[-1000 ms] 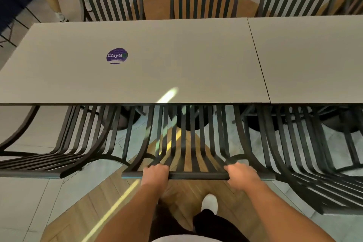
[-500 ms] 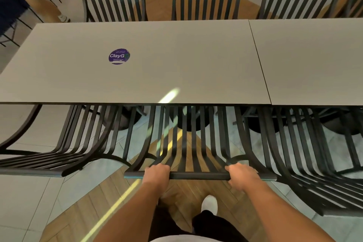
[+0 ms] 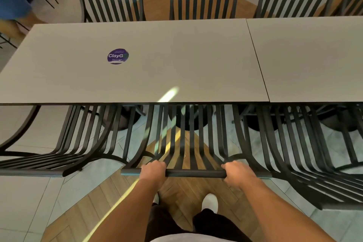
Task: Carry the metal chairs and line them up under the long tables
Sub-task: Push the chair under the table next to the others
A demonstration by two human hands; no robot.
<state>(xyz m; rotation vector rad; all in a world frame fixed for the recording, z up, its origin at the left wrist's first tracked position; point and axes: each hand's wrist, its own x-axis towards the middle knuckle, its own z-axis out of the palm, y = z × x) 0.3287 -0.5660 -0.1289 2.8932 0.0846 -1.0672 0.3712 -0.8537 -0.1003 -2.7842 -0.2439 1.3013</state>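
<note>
A black slatted metal chair [image 3: 193, 143] stands in front of me, its seat tucked under the long grey table [image 3: 157, 68]. My left hand [image 3: 153, 171] grips the top rail of its backrest left of centre. My right hand [image 3: 237, 173] grips the same rail further right. A matching chair [image 3: 59, 155] stands to the left and another [image 3: 306, 163] to the right, both pushed under the table edge.
A second grey table [image 3: 314, 57] adjoins on the right. Three chairs [image 3: 204, 0] line the far side. A purple round sticker [image 3: 117, 56] lies on the tabletop. A person's legs [image 3: 13, 12] show at the top left. My feet stand on wood and tile floor.
Both hands keep their grip on the chair's top rail. The chair and table have barely shifted in view. The person at the top left has moved further left.
</note>
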